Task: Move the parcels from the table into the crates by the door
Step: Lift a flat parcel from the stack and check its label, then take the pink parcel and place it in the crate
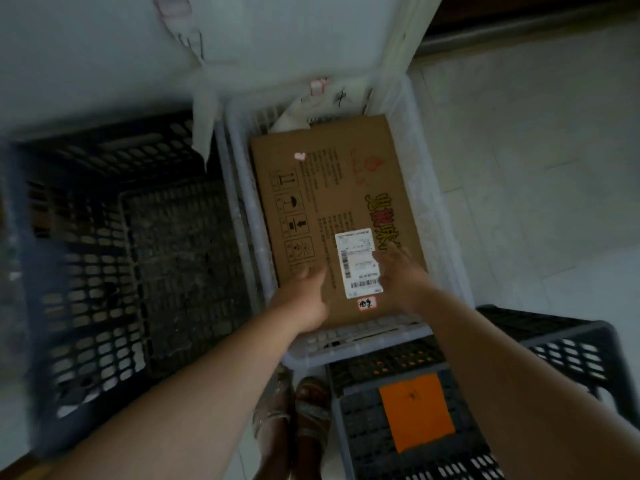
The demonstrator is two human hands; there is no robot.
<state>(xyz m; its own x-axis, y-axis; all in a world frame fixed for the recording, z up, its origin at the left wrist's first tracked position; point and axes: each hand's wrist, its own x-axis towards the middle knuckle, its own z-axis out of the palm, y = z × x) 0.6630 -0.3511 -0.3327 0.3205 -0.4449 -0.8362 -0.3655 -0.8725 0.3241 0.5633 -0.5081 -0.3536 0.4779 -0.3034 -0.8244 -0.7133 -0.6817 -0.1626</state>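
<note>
Both hands on the parcel in the white crate

Our brown cardboard box (332,188) with the white shipping label (356,251) lies flat inside the white plastic lattice crate (360,344) and fills most of it. Our right hand (398,275) rests on its near end, the grip wide and fingers spread across the label. Our left hand (304,292) touches the box beside it, but blur hides its grip, so we cannot tell. A dark lattice crate (104,306) stands just left, and a black crate (571,355) with an orange square (415,410) is nearer us.
</note>
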